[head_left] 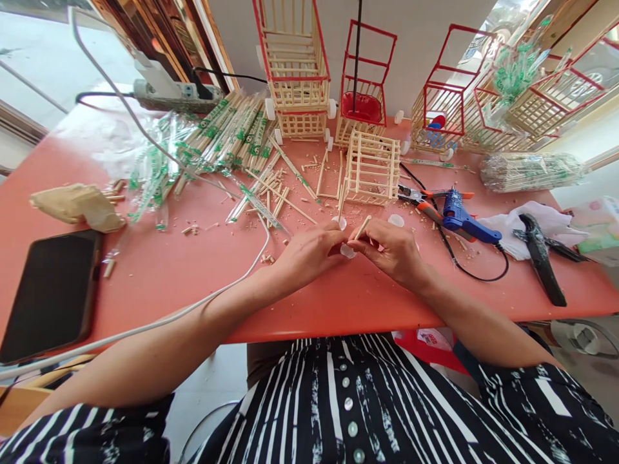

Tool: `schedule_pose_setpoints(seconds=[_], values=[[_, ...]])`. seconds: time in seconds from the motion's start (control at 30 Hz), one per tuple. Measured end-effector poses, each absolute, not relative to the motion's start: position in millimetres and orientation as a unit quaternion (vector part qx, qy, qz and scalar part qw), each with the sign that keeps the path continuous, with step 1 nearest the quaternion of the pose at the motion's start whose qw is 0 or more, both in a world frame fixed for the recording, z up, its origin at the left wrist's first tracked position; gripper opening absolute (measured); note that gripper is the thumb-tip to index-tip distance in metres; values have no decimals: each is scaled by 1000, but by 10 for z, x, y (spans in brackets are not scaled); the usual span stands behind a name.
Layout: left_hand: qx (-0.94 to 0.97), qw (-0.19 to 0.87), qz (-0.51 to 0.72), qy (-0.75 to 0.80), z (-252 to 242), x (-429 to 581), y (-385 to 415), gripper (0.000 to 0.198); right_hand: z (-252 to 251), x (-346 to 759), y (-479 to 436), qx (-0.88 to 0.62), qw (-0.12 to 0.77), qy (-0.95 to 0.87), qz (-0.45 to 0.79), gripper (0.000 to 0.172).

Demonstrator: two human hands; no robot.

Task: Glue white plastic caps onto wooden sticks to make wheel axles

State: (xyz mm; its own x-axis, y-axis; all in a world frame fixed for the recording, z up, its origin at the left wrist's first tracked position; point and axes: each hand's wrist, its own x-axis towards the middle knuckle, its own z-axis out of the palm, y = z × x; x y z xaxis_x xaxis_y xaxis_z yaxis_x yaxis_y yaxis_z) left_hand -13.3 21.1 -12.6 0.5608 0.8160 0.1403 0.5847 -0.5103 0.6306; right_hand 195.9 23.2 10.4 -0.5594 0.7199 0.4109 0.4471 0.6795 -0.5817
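Observation:
My left hand and my right hand meet over the front middle of the red table. The left hand's fingers pinch a small white plastic wheel. My right hand's fingers are closed on a short wooden stick that points at the wheel. Two more white wheels lie just behind the hands. A small cage of wooden sticks stands behind them.
Blue glue gun and orange pliers lie right of the hands, black cutters further right. Wrapped chopsticks pile at back left. A phone lies at front left. Stick-and-red-frame carts line the back. A white cable crosses the table.

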Motion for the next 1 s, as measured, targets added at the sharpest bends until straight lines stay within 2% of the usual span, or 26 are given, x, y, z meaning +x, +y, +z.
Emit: schedule_pose_setpoints(seconds=[0.4, 1.0], values=[[832, 301, 200, 422, -16, -117, 196, 8, 95, 1933, 209, -350, 307, -861, 205, 33], [844, 261, 227, 411, -89, -121, 208, 9, 132, 1921, 197, -359, 306, -851, 230, 38]])
